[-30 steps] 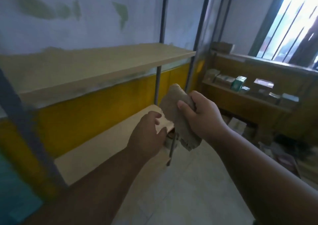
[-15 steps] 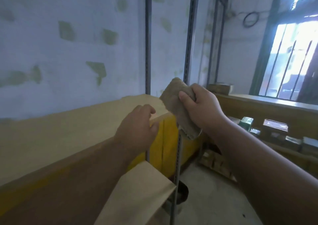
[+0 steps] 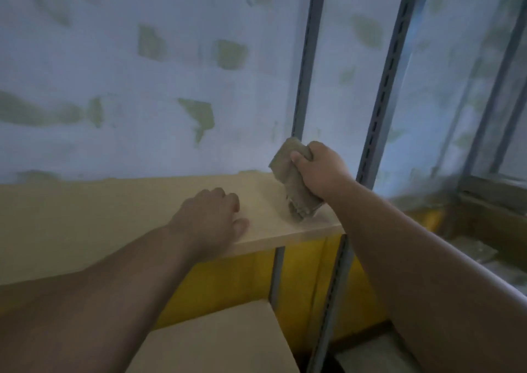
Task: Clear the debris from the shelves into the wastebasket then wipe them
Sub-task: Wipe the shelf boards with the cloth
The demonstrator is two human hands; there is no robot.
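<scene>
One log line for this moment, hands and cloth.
right hand: grips folded tan cloth, end on upper wooden shelf | left hand: rests on shelf, holds nothing

Both hands have moved over the upper shelf [image 3: 128,215], the cloth [image 3: 293,184] now touching it.

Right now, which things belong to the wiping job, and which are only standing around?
Job: cloth gripped by right hand; upper shelf; left hand resting on it; lower shelf.
Around: metal posts; patchy wall.
</scene>
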